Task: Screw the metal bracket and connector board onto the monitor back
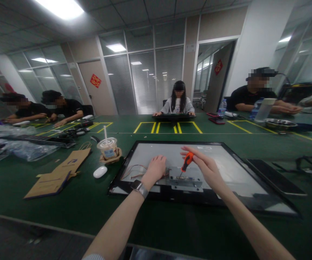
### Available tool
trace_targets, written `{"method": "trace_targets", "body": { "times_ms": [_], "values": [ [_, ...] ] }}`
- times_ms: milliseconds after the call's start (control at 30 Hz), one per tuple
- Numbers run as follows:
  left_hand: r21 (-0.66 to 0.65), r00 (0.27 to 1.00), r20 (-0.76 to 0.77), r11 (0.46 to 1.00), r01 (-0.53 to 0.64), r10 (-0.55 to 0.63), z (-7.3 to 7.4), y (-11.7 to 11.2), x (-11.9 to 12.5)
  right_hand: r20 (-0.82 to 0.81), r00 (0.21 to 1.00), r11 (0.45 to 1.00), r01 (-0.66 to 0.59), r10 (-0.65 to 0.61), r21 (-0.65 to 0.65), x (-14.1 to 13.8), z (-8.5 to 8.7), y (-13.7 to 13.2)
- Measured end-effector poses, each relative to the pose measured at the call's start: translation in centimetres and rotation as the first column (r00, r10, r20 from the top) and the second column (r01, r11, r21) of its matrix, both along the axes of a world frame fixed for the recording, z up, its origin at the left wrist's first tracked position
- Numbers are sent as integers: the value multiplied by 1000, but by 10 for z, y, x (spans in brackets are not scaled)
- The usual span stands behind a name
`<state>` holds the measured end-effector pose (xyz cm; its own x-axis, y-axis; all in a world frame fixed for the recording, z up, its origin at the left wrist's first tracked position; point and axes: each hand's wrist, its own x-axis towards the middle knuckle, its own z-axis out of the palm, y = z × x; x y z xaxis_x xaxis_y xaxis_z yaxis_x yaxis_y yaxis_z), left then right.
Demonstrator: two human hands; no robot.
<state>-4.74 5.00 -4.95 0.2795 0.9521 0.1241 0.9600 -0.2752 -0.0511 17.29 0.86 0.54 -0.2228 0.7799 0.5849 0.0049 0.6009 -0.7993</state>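
Note:
A flat monitor panel (226, 169) lies face down on the green table in front of me, its grey metal back up. My right hand (203, 166) is closed round an orange-handled screwdriver (186, 163), tip down on a small metal board cover (188, 178) at the panel's lower middle. My left hand (155, 169), with a watch on the wrist, rests curled on the panel just left of that cover, next to thin coloured wires (132, 172). What its fingers press on is hidden.
A lidded drink cup with a straw (107, 147), a white mouse (100, 172) and a brown paper bag (61, 170) lie left of the panel. Black frame parts (276, 177) lie to the right. Several people sit around the green table (156, 224).

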Motion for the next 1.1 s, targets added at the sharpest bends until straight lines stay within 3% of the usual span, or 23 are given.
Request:
{"method": "trace_targets", "body": {
  "times_ms": [100,367,600,867,1100],
  "values": [
    [1,1000,-5,1000,6,-5,-1,1,0,-5,1000,1000,-16,16,-26,0,0,0],
    [11,1000,-26,1000,12,-12,1,-1,0,55,985,981,158,-165,113,0,4,3],
    [-2,999,-38,1000,9,-9,5,-3,2,-16,1000,1000,-18,18,-26,2,3,1],
    [5,1000,-30,1000,11,-10,2,-2,1,16,993,989,116,-118,91,-2,6,0],
    [-5,1000,-10,1000,11,-11,2,-1,1,79,997,1000,-24,25,-4,0,3,-1]
  ]
}}
